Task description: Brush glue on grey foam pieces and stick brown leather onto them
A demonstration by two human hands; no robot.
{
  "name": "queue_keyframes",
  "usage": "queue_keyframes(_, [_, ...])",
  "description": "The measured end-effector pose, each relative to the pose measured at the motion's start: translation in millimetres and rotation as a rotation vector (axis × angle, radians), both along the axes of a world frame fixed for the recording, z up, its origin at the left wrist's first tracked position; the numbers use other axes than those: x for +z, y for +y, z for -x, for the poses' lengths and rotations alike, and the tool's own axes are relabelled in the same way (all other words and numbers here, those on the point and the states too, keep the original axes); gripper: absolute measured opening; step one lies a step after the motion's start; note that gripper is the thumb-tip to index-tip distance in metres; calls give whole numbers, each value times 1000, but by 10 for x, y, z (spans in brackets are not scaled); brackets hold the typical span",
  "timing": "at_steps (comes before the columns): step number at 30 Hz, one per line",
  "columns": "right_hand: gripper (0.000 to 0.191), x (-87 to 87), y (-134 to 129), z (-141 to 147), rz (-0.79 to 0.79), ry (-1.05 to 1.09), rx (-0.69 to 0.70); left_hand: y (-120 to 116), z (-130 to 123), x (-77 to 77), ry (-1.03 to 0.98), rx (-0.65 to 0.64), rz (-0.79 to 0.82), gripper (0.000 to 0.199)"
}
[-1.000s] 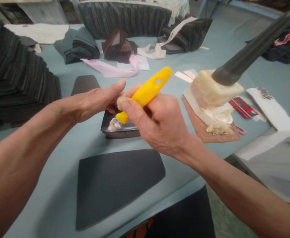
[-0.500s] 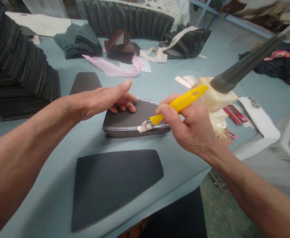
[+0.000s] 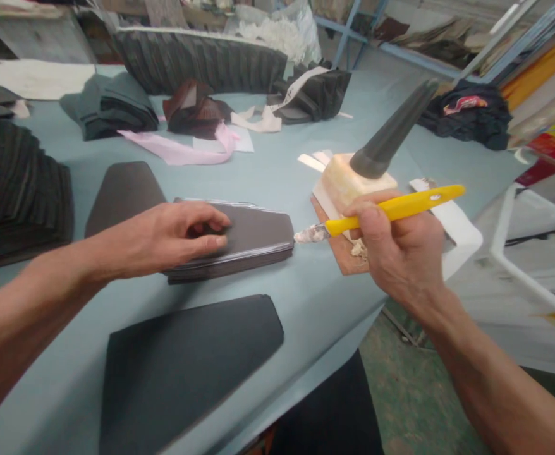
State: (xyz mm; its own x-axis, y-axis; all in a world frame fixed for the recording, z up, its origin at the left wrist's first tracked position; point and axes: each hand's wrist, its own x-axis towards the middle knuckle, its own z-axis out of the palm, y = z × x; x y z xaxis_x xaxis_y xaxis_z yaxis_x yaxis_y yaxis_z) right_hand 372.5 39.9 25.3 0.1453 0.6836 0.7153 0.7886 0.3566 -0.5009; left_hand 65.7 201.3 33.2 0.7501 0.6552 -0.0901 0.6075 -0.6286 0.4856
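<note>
My right hand (image 3: 396, 253) grips a yellow-handled brush (image 3: 401, 207); its pale, crusted tip is at the right end of a stack of dark pieces (image 3: 258, 227). Over the left part of that stack, my left hand (image 3: 177, 234) has its thumb and fingers apart and holds nothing. A single dark panel (image 3: 187, 366) lies nearer to me on the blue-green table cover (image 3: 306, 328). Another dark piece (image 3: 126, 189) lies behind my left wrist. Just beyond my right hand, a cream block (image 3: 348, 183) with a dark, upright cone-shaped piece (image 3: 391, 133) rests on a brown board (image 3: 339, 253).
A tall pile of dark pieces (image 3: 21, 183) stands at the left. Along the back are folded dark cloth (image 3: 111, 104), a pink strip (image 3: 177, 146) and a long row of dark pieces (image 3: 201, 63). A white frame (image 3: 533, 272) is at the right.
The view has turned right. My right hand has moved the brush from the stack's front edge to its right end. My left hand has shifted left along the stack.
</note>
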Motion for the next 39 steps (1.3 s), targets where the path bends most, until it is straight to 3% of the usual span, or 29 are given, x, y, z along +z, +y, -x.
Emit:
queue_keyframes(5, [30,-44,7,113,-67,183,54,-118,-93,39,106,-65,-139,61])
queue_keyframes(10, [20,-139,40,150,-103,303,148,-193,-104,65,269,-48,-256,77])
queue_keyframes(21, [28,-298,-65,192,-49,328,175,-48,-37,112,225,-100,-126,74])
queue_keyframes(26, [17,-346,-79,250,-118,356,168,-108,-11,185,187,-107,-128,58])
queue_keyframes(32, [15,-333,-118,341,-154,303,141,-352,-66,15,210,0,-345,36])
queue_keyframes(35, [15,-316,-121,305,-156,210,129,-459,-66,-32,222,91,-425,20])
queue_keyframes(39, [9,-276,-80,209,-160,-54,64,-561,14,59,191,164,-590,11])
